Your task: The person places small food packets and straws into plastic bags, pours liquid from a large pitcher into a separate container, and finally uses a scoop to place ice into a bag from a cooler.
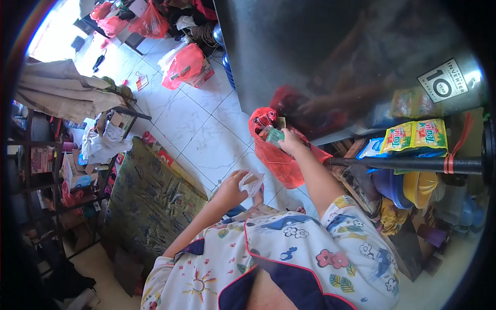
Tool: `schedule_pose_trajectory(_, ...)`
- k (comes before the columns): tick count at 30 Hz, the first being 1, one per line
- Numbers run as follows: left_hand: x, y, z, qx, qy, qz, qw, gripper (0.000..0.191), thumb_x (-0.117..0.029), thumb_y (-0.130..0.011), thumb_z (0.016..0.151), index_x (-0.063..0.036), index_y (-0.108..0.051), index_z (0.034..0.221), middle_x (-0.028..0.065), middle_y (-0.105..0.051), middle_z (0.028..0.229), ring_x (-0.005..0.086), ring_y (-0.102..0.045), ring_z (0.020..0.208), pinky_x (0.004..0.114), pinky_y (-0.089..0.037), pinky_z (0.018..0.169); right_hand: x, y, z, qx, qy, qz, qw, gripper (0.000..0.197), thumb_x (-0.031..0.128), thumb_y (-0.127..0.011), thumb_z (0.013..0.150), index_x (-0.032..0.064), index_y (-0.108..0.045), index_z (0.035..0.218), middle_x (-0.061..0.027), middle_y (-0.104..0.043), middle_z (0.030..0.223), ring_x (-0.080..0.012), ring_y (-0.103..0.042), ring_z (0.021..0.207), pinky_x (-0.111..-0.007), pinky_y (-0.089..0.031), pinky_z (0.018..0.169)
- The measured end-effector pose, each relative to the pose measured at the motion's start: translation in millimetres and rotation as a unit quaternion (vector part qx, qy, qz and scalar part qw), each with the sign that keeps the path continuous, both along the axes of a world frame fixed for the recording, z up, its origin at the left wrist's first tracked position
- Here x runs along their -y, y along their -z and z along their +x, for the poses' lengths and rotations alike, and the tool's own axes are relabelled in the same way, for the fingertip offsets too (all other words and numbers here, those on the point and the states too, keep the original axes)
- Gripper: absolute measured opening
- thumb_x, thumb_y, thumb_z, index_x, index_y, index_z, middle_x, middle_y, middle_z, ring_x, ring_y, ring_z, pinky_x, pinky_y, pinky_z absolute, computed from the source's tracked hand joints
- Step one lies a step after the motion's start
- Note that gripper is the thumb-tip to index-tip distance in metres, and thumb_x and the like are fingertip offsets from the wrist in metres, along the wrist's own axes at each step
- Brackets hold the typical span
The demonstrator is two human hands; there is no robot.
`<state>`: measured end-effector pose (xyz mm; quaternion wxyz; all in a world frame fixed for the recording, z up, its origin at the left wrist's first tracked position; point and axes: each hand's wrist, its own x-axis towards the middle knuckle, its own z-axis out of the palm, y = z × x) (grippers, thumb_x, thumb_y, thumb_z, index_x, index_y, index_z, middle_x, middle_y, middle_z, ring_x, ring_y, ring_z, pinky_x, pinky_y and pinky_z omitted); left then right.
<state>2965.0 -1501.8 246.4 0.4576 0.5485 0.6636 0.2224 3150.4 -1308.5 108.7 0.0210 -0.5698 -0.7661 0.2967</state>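
Note:
A red plastic bag [271, 159] hangs at the near end of a dark rod [403, 164], its mouth facing up. My right hand [292, 141] reaches over that mouth and grips a small green packet [275, 136] by one end. Several small wrapped items [267, 117] show inside the bag, mostly red and dark; its lower contents are hidden by the red plastic. Lower and to the left, my left hand [232, 188] holds a thin whitish translucent plastic bag [252, 183], crumpled between fingers and thumb.
A dark glossy refrigerator door [329, 58] stands just beyond the bag. On the right, yellow sachets [414, 135] hang over the rod, with plastic basins [393, 188] below. A patterned table surface [151, 193] and crowded shelving [42, 166] flank the left. A box under red plastic [190, 66] sits on the tiled floor.

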Motion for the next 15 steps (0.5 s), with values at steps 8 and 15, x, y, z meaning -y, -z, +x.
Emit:
schedule_pose_trajectory(8,-7,-34,15,-0.032,0.073,0.052,0.995,0.054,-0.007,-0.061,0.062,-0.0049,-0.049,0.115,0.0167,-0.051,0.113,0.0334,-0.054,0.096,0.036,-0.045,0.079,65,-62,28,-0.249,-0.073,0.119,0.959,0.034,0.016,-0.059,0.071,0.0028,-0.054,0.102,-0.019,-0.05,0.099,-0.0328,-0.049,0.096,-0.041,-0.04,0.084)
schedule_pose_trajectory(15,-28,-65,52,-0.063,0.248,0.225,0.94,0.053,-0.003,-0.06,0.059,-0.0036,-0.052,0.112,0.0159,-0.054,0.107,0.0258,-0.06,0.076,0.03,-0.048,0.06,161,-189,156,-0.316,-0.038,-0.128,0.939,0.033,0.022,-0.06,0.08,0.0064,-0.053,0.109,-0.0097,-0.058,0.095,-0.0188,-0.058,0.083,-0.031,-0.047,0.073)
